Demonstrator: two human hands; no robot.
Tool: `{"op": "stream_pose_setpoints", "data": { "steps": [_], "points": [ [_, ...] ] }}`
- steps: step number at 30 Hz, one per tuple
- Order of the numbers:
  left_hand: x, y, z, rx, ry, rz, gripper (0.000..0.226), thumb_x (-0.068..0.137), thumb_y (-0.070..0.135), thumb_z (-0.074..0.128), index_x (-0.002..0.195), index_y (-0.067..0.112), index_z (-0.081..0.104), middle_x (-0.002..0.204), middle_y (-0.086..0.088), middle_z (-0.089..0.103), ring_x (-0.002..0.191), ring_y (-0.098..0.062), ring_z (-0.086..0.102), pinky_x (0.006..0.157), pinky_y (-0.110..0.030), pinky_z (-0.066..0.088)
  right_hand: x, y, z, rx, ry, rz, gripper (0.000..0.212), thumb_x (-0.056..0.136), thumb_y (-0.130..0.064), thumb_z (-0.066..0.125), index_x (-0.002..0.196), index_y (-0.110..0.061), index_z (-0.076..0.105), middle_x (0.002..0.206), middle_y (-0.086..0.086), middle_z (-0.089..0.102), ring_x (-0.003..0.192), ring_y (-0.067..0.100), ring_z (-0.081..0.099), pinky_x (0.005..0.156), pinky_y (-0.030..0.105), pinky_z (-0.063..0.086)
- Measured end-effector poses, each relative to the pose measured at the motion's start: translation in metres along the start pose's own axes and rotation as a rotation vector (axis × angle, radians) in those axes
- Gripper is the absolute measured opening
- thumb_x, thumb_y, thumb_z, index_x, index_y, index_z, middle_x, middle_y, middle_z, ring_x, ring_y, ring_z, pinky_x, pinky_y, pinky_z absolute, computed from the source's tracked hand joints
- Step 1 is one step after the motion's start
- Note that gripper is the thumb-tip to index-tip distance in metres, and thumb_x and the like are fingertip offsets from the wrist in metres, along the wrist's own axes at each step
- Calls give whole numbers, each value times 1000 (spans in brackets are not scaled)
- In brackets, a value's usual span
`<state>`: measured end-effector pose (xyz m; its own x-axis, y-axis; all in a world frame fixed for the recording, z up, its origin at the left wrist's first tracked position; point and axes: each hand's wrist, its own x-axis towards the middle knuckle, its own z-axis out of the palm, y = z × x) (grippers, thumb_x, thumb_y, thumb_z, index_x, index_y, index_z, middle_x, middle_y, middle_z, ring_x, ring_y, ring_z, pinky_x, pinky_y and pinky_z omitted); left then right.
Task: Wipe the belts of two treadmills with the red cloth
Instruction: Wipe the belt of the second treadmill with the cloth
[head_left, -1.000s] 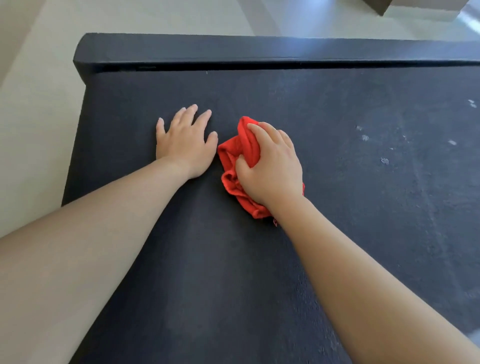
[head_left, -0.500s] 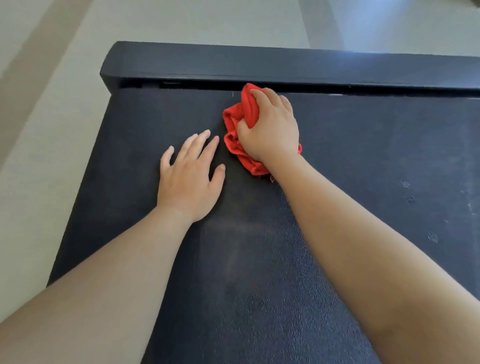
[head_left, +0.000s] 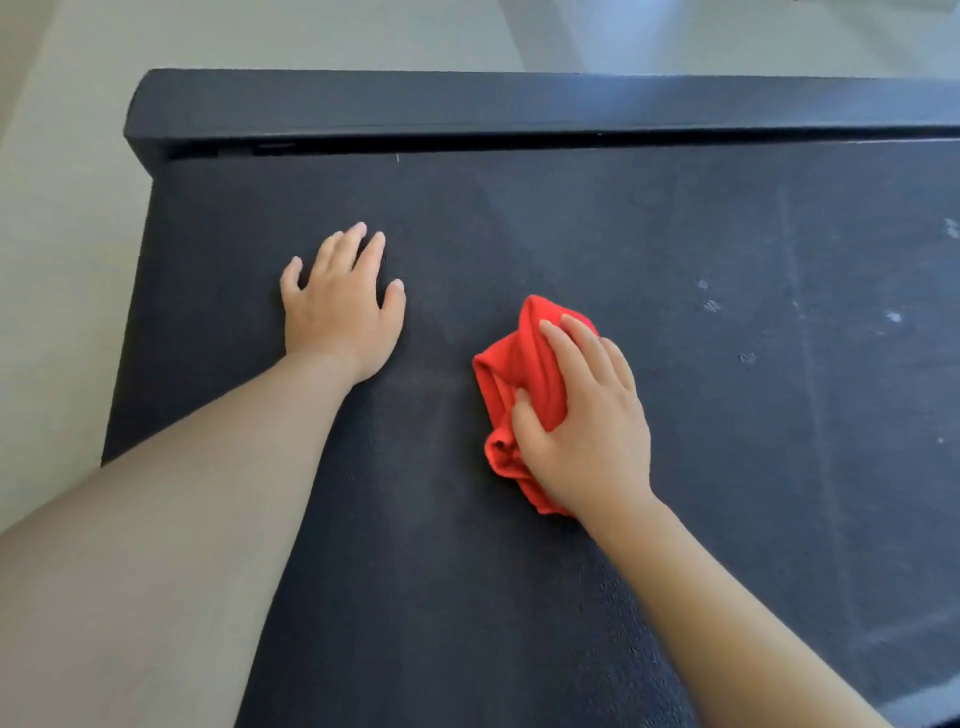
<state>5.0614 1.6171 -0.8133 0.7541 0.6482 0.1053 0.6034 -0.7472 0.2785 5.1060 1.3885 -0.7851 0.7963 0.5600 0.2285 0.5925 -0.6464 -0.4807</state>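
Here my right hand (head_left: 587, 431) presses the bunched red cloth (head_left: 524, 364) onto the treadmill belt (head_left: 571, 218), with the fingers together over it and the thumb dug into its folds. My left hand (head_left: 340, 312) lies flat to the left, fingers spread, apart from the cloth. Pale specks (head_left: 711, 305) dot the belt at right.

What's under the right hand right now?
The bunched red cloth, pressed on the treadmill belt; the right hand grips it. The belt beneath the cloth is covered, so unseen.
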Motion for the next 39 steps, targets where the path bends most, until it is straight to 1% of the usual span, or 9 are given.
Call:
{"op": "stream_pose_setpoints", "data": {
  "steps": [3,6,8,13,17,20,28,33,39],
  "points": [
    [0,1,-1,-14,27,2,51,95,38,32,144,22,32,154,2,24,142,-14,16,114,-48,8,-21,1,-2,9,23,-11,60,77,-39,53,135,-24,45,144,-6,42,133,18,30,93,36,39],
    [-10,5,-6,-1,43,10,48,96,32,34,142,18,37,153,-3,29,141,-20,22,114,-48,15,-12,3,-4,41,-39,-42,59,78,-35,55,135,-23,45,144,-6,40,134,20,30,100,38,37],
    [-31,12,-8,26,22,-7,49,96,32,33,143,18,34,154,-4,27,142,-22,20,114,-48,16,-4,4,-4,43,-75,-82,58,79,-34,55,134,-22,44,143,-6,40,134,22,29,100,39,38],
    [-139,35,-12,31,-32,3,52,96,37,35,145,21,29,156,-1,21,144,-21,15,114,-45,13,-19,7,-11,55,-106,-139,59,82,-34,52,138,-20,40,146,-3,38,135,25,28,99,42,38],
    [-224,49,-23,-10,-19,22,50,95,34,41,143,23,36,154,2,27,143,-19,20,113,-41,15,-59,11,-27,30,-147,-192,59,82,-35,53,137,-20,41,146,-3,38,134,24,29,95,43,40],
    [-255,50,-27,-36,-3,17,47,94,31,42,140,21,41,152,1,32,141,-20,25,112,-40,18,-96,13,-37,-3,-160,-222,59,82,-35,53,137,-20,41,146,-2,37,134,24,29,93,43,39],
    [-259,52,-27,-62,43,20,44,91,26,50,135,21,48,147,-1,39,138,-21,30,110,-42,24,-167,15,-57,-6,-156,-285,60,77,-38,52,133,-17,47,144,2,43,132,28,35,89,44,44],
    [-260,50,-28,-79,54,34,44,91,25,51,134,19,49,147,-3,39,138,-24,31,110,-43,24,-156,7,-50,-1,-152,-244,59,76,-36,53,132,-18,49,142,-1,44,131,26,35,90,44,45],
    [-262,51,-31,-86,10,25,46,93,27,47,137,20,45,151,-1,34,141,-21,25,112,-41,18,-134,-7,-40,-15,-139,-189,59,79,-35,53,134,-19,45,143,-2,41,132,25,32,90,45,42]
  ]
}}
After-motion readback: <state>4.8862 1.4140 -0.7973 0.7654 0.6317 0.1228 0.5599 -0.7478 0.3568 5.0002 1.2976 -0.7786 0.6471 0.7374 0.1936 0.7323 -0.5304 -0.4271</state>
